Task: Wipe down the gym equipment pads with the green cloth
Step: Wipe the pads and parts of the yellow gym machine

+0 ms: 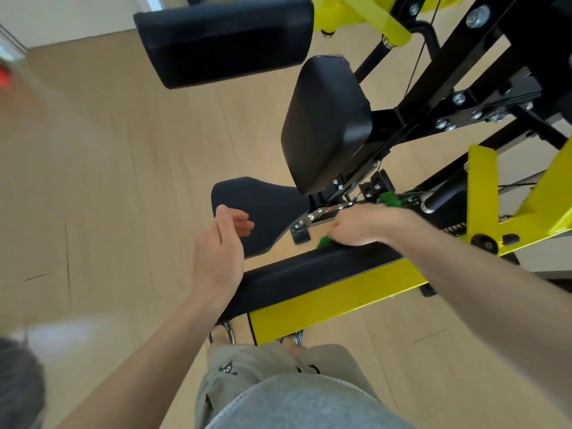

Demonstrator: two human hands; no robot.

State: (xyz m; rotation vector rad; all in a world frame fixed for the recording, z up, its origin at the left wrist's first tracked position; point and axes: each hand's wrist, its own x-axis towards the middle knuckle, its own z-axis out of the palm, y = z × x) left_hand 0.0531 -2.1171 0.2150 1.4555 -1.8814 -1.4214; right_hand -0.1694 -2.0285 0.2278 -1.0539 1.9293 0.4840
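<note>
The wood floor (108, 181) fills the left half of the view. The left hand (221, 246) hangs in the air at about 6 o'clock from the seat pad (266, 212), its fingers loosely curled and grasping nothing; its fingertips overlap the seat's near-left edge, though contact cannot be told. At 12 o'clock from that hand, near the top of the view, sits a wide black pad (223, 41). Below the left hand runs the long pad (309, 270), a black bar whose long axis goes from 8 o'clock up toward 2 o'clock, mounted on a yellow beam (334, 301) that follows the same line. At 1 o'clock from the seat stands the back pad (325, 125), its long axis close to 12–6 o'clock, narrow end at the top.

The right hand (362, 226) lies on the far end of the long pad, fingers clenched round the green cloth (326, 242). The cloth is bunched; one tuft shows under the knuckles at the hand's 8 o'clock side, touching the long pad, and another pokes out at its 1 o'clock side by the black frame (464, 97). The bunch's long axis cannot be told. A yellow upright (483, 193) stands at 3 o'clock from the right hand.
</note>
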